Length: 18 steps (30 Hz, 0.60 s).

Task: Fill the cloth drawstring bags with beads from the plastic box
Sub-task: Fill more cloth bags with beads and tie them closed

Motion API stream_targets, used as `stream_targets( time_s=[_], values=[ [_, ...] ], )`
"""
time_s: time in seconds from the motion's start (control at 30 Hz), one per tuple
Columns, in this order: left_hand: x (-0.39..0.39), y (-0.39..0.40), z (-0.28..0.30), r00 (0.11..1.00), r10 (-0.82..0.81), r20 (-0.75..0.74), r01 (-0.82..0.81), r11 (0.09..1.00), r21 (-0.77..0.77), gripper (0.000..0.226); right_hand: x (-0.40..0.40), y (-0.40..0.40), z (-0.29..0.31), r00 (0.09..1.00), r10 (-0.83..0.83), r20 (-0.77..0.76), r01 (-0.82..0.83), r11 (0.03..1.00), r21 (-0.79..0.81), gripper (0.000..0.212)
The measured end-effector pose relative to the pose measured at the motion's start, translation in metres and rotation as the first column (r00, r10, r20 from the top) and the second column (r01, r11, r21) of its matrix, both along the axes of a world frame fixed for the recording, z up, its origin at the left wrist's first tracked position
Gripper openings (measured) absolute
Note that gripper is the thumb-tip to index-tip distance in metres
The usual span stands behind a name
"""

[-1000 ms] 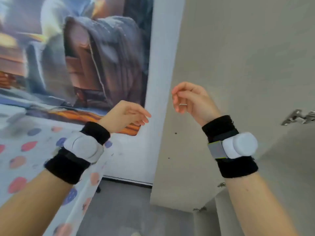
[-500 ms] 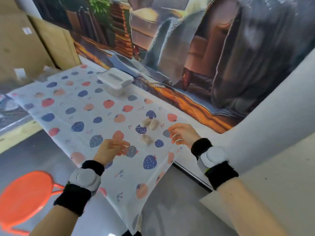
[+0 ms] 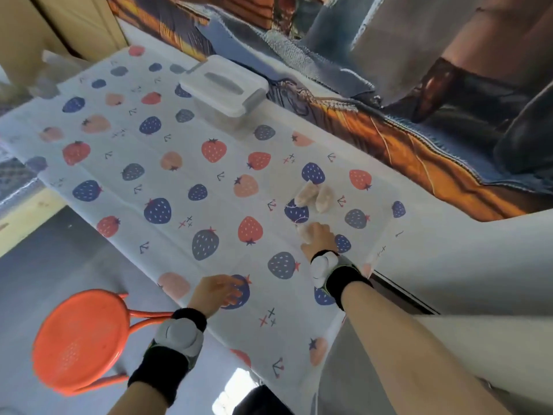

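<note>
Our bench [image 3: 89, 163], under a strawberry-print cloth, carried the lidded plastic box [image 3: 224, 88] at twelve o'clock, shut and untouched, so the beads stayed contained. Two cloth drawstring bags [image 3: 314, 194] lay at two o'clock. Our left hand [image 3: 217, 292] hovered released at six. Our right hand [image 3: 317, 236] reached onto a third bag [image 3: 303, 230]; we cannot tell whether it gripped. No readable writing appeared.

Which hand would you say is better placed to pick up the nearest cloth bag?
Right. The right hand already reaches the nearest cloth bag, while the left hand hovers near the table edge, farther away.
</note>
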<state>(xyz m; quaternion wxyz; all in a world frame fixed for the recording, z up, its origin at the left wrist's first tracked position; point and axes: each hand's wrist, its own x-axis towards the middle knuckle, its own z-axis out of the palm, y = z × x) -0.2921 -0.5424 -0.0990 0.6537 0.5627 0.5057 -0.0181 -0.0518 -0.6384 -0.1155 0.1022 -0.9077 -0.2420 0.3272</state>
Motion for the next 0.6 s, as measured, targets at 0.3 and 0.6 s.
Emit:
stream_targets(
  time_s=[0.3, 0.6],
  values=[
    [0.000, -0.018, -0.022, 0.989, -0.058, -0.132, 0.047, 0.996, -0.082, 0.027, 0.006, 0.005, -0.020, 0.991, 0.003, -0.137, -0.009, 0.999, -0.039, 0.048],
    [0.104, -0.078, 0.023, 0.980, -0.178, 0.089, 0.188, 0.975, -0.118, 0.021, -0.002, -0.106, 0.032, 0.501, -0.400, -0.768, 0.858, 0.346, 0.379, 0.047]
  ],
)
